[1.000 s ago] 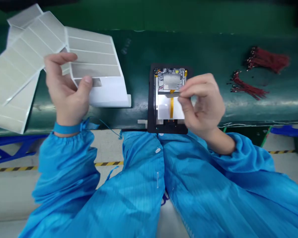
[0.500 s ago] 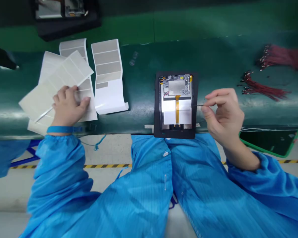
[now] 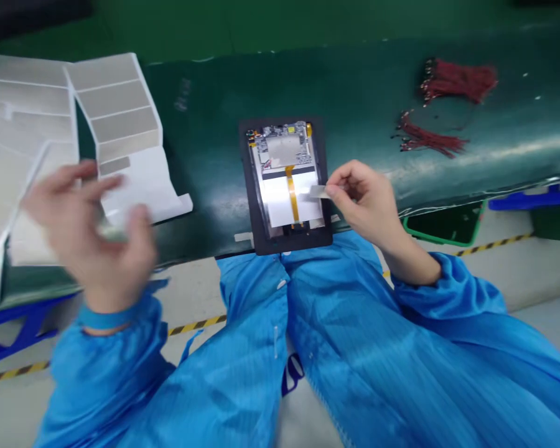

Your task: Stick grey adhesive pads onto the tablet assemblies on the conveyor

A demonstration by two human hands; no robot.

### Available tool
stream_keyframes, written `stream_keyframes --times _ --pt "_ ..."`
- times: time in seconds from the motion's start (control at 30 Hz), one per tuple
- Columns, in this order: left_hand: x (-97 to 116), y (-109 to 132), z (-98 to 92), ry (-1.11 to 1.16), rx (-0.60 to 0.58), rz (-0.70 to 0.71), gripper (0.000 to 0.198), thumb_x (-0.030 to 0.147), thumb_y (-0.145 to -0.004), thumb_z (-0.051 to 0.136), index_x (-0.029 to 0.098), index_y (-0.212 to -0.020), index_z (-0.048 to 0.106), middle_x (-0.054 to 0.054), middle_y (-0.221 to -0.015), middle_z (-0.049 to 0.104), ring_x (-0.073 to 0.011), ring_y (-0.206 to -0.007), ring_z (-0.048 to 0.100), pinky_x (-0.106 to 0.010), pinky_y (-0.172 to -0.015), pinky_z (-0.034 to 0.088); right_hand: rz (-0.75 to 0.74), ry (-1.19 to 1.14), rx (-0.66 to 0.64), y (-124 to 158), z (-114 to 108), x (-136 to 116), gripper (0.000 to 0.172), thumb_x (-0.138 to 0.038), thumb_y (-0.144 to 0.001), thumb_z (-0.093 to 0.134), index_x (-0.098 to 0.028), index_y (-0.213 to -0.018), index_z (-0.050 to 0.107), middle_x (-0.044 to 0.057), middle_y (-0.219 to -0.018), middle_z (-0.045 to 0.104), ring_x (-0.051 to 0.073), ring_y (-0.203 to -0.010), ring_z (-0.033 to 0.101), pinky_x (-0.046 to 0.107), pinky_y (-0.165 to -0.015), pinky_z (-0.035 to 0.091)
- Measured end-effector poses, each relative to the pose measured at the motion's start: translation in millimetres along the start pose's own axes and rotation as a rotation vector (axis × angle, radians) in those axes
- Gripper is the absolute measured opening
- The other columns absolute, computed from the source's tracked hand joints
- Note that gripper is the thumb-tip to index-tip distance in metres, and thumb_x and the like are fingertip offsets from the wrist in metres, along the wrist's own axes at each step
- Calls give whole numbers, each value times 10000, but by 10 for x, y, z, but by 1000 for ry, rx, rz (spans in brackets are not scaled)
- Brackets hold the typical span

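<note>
An opened tablet (image 3: pixel 284 183) lies back-up in a black frame on the green belt, showing a circuit board, a white panel and an orange flex strip. My right hand (image 3: pixel 366 202) pinches a small grey strip (image 3: pixel 316 192) and holds it over the tablet's right side. My left hand (image 3: pixel 86 233) is raised in front of the white label sheets (image 3: pixel 116 124) at the left. It is smeared by motion, and something small and pale seems to sit between its thumb and fingers.
Two bundles of red wires (image 3: pixel 457 79) (image 3: pixel 427 142) lie on the belt at the right. More label sheets (image 3: pixel 14 155) fan out at the far left. A green-edged tray (image 3: pixel 441 227) sits below the belt edge. Yellow-black floor tape (image 3: pixel 196 325) runs under my knees.
My right hand moved left from beside the tablet to over it with the strip. My left hand lifted off the label sheets and moved toward me. The view shifted right.
</note>
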State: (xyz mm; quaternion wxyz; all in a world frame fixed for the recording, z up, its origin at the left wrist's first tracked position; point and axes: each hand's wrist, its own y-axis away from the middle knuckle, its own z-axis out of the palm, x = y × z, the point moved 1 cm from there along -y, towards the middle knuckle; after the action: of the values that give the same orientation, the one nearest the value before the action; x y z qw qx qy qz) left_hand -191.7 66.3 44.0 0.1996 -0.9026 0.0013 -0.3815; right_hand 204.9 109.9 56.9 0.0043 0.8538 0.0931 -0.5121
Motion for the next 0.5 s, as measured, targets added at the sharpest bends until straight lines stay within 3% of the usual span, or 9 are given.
stream_keyframes --times 0.03,0.07,0.13,0.2,0.3,0.5 --pt "222 85 222 -45 -102 195 511 393 -714 832 276 -1201 734 -91 -1465 594 -454 -1412 483 -670 -1236 297 63 -20 -40 10 13 1 101 -283 -926 692 -207 -880 645 -44 -711 579 90 -594 486 244 -554 384" --pt "413 171 429 -49 -160 305 461 344 -729 819 306 -1182 743 -72 -1458 612 -441 -1404 504 -668 -1219 335 120 -35 -79 27 27 -2 95 -277 -914 693 -200 -875 655 -41 -705 592 89 -593 492 239 -551 382" --pt "686 325 767 -24 -241 392 393 275 -794 769 326 -1182 737 -63 -1463 623 -418 -1420 505 -659 -1179 398 209 -45 -172 81 63 -24 99 -271 -892 699 -185 -852 670 -29 -707 625 89 -600 509 238 -555 384" --pt "812 439 977 15 -268 400 355 234 -845 724 321 -1189 727 -74 -1467 625 -403 -1439 491 -648 -1153 434 262 -53 -258 151 121 -56 107 -266 -877 698 -175 -825 677 -23 -699 641 86 -595 514 238 -560 383" --pt "821 538 1069 50 -247 421 346 194 -862 704 304 -1189 724 -100 -1452 635 -394 -1427 500 -635 -1127 461 281 -62 -316 244 238 -96 110 -259 -869 681 -170 -805 684 -36 -657 621 76 -567 494 237 -561 374" --pt "723 607 991 68 -205 433 362 152 -838 716 295 -1170 727 -111 -1410 656 -390 -1380 535 -622 -1095 493 278 -56 -335 275 435 -127 106 -253 -860 673 -166 -806 700 -38 -650 628 76 -573 493 245 -602 387"
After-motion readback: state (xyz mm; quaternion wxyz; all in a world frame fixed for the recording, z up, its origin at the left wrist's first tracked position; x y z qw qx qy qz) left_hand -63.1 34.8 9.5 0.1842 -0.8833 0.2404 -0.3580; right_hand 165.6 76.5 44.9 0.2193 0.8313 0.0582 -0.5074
